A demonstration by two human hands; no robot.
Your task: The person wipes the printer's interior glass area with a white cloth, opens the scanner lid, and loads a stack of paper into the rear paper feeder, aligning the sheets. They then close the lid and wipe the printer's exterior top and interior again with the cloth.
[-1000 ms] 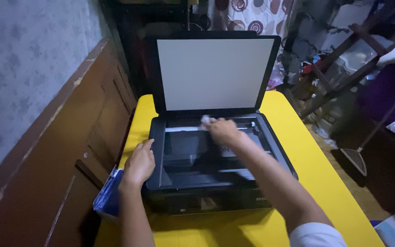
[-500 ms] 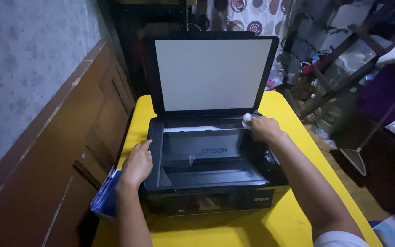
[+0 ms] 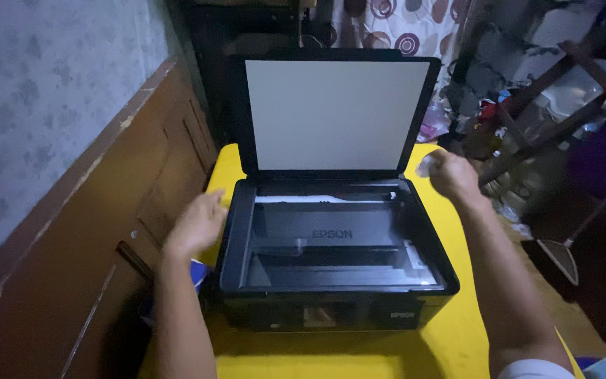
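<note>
Scanner: I see a black flatbed scanner (image 3: 334, 263) sitting square on the yellow bench (image 3: 450, 337), lid (image 3: 337, 114) raised upright, white underside facing me, glass bed exposed.
Right hand: right hand (image 3: 452, 174) hovers off the scanner's far right corner, grip closed on a small white wad (image 3: 426, 166); blurred, so I cannot tell what the wad is.
Left hand: left hand (image 3: 198, 223) just beside the scanner's left edge, fingers loosely spread, grip open, holding nothing.
Left of scanner: brown wooden panel (image 3: 106, 238), grey wall above.
Behind scanner: patterned curtain (image 3: 394, 28).
Right of scanner: dim clutter.
</note>
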